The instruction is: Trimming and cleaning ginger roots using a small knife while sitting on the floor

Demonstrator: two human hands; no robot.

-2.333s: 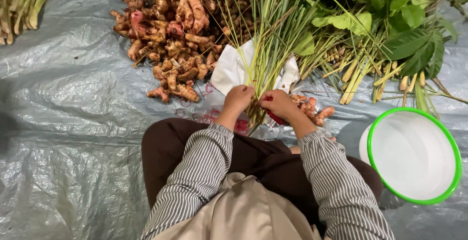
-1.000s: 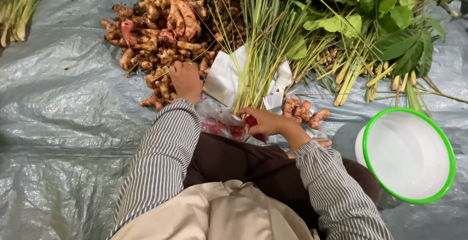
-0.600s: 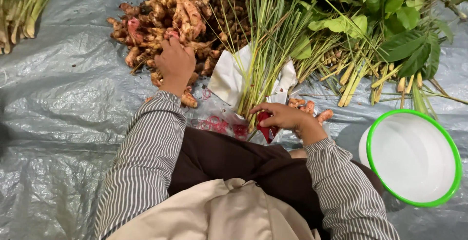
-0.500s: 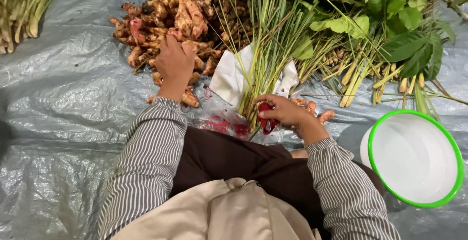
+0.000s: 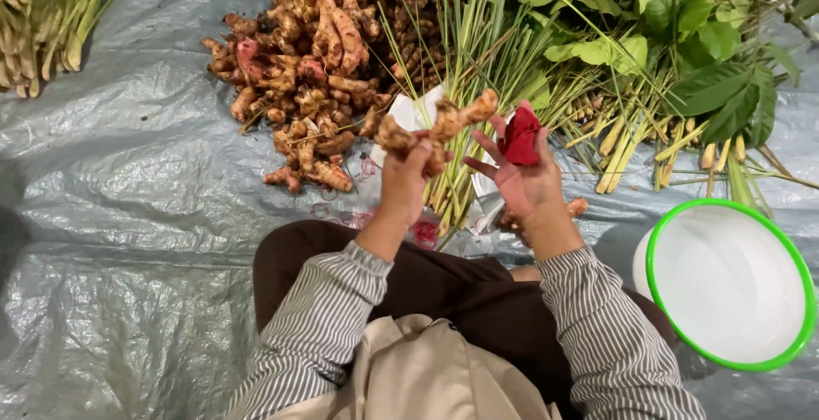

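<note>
We are gripping a knobbly, forked ginger root (image 5: 431,130) in our left hand (image 5: 405,183), lifted above the grey crinkled tarp (image 5: 128,215). Our right hand (image 5: 525,183) is pinching a crumpled red piece (image 5: 520,136) in its fingertips; what it is made of is hard to make out. Behind, the rhizome pile (image 5: 316,53) and lemongrass stalks (image 5: 478,62) are running off the top edge. A white green-rimmed bowl (image 5: 725,279) is sitting beside our right arm.

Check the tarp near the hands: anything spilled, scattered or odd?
Small red rubber bands lie scattered loose on the grey tarp by the left hand, which holds a ginger root. The right hand holds something red. Nothing looks damaged.
</note>
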